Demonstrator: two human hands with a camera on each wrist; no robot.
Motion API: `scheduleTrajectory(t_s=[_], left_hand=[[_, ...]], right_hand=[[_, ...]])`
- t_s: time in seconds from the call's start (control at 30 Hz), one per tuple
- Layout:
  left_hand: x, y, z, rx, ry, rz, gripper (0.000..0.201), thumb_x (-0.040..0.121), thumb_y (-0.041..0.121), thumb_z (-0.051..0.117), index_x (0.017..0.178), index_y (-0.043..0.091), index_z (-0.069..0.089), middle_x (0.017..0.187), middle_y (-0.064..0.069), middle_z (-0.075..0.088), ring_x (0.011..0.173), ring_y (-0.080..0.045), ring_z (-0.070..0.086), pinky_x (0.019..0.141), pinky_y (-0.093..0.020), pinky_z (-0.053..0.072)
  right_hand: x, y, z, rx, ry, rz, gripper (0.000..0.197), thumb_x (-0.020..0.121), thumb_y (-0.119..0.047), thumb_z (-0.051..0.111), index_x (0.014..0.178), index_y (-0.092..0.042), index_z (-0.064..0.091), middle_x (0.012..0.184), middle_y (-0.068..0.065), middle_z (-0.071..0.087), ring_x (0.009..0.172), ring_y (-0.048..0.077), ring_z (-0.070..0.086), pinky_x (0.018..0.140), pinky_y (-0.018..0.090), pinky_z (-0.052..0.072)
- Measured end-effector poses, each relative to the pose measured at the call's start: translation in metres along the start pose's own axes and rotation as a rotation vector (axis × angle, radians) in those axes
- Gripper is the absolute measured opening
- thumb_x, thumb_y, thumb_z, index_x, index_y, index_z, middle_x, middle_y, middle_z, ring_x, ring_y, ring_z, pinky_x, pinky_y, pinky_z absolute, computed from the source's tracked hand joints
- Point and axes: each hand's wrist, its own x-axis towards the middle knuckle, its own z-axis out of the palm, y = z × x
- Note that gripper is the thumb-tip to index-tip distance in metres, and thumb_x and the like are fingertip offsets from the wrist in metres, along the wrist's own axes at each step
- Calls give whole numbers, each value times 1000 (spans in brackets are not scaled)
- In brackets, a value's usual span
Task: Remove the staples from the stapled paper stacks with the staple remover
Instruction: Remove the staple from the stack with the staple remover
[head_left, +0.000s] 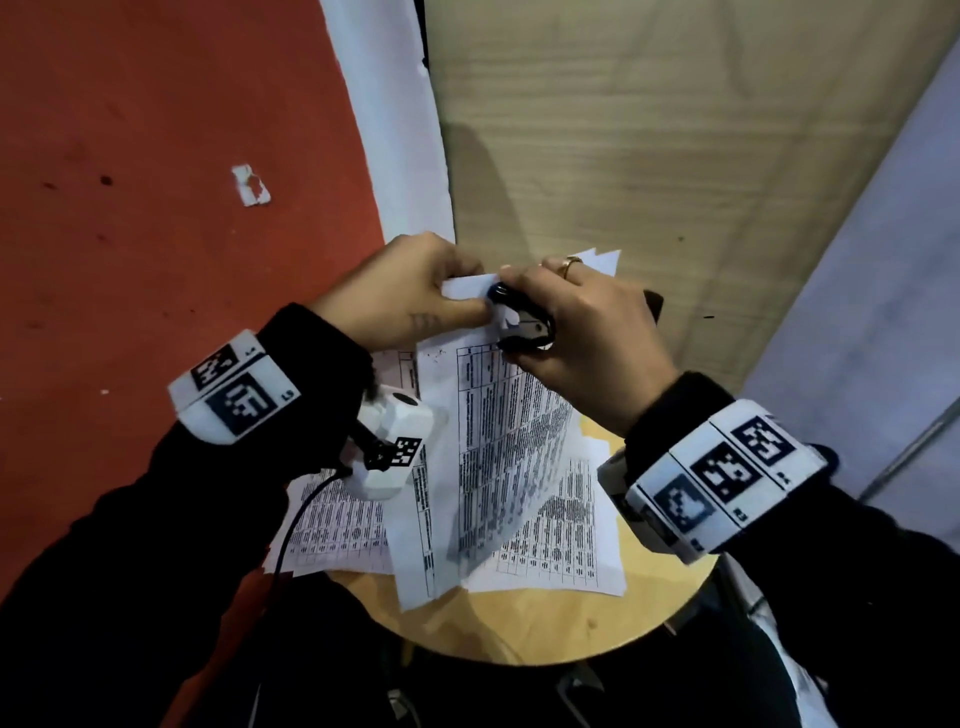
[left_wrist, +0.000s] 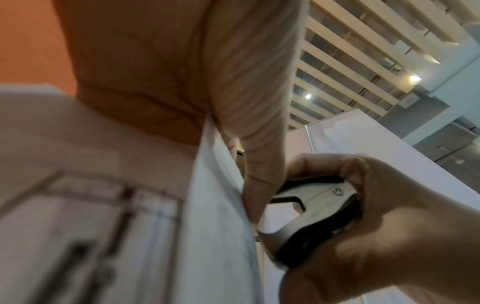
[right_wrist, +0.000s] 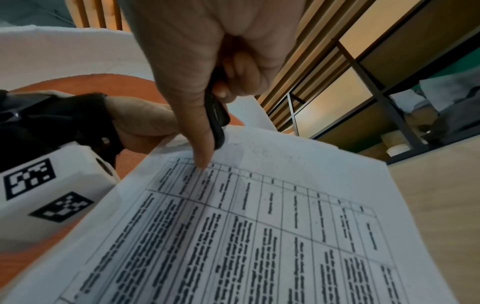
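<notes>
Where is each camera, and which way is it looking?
Head: on the head, looking down at both hands, sleeves, wrist bands over the round table.
Left wrist: looks up past the left hand at the right hand squeezing the staple remover.
Right wrist: looks along its thumb at the paper stack.
All three show the paper stack.

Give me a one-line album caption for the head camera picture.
Left hand pinches a stapled paper stack's corner while the right hand grips a staple remover against it.
</notes>
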Motion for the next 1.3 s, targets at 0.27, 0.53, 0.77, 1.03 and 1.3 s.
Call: scheduleTrajectory(t_s=[0.27,0.53,0.77,1.03,1.3], left_hand=[[2,4,3,-44,-32,-5,33,70,39,59,69,6,62,65,-18,53,56,-5,37,51,-24,30],[0,4,1,-216,-192,-19,42,69,36,63,83,-4,64,73,-8,56,69,-11,46,60,-27,35],[2,2,0,-239,-212,-32,57,59,48,62,85,-2,66,76,-9,59,71,-13,49,65,-30,37],[2,2,2,-302,-218,-57,38,66,33,68,83,-1,65,74,-5,58,65,-9,49,57,-23,36],[0,4,6,-438,-188,-41,8,75,14,74,75,15,66,66,9,65,63,0,54,60,-14,41]], right_hand=[[-2,0,-1,-58,19,-32,34,60,-14,74,92,-3,67,77,13,65,57,33,63,44,32,50],[-4,5,2,-93,71,-85,27,61,-18,70,85,-5,69,74,11,66,56,31,63,41,32,50],[-5,10,6,-100,64,-111,23,76,-25,56,85,-8,69,74,8,64,59,30,63,42,29,48],[-6,14,9,-101,85,-113,16,72,-20,67,80,-6,70,65,8,63,52,30,61,41,27,46],[-5,20,7,34,87,-60,24,67,-22,74,88,-10,72,75,7,68,61,29,66,49,32,53]])
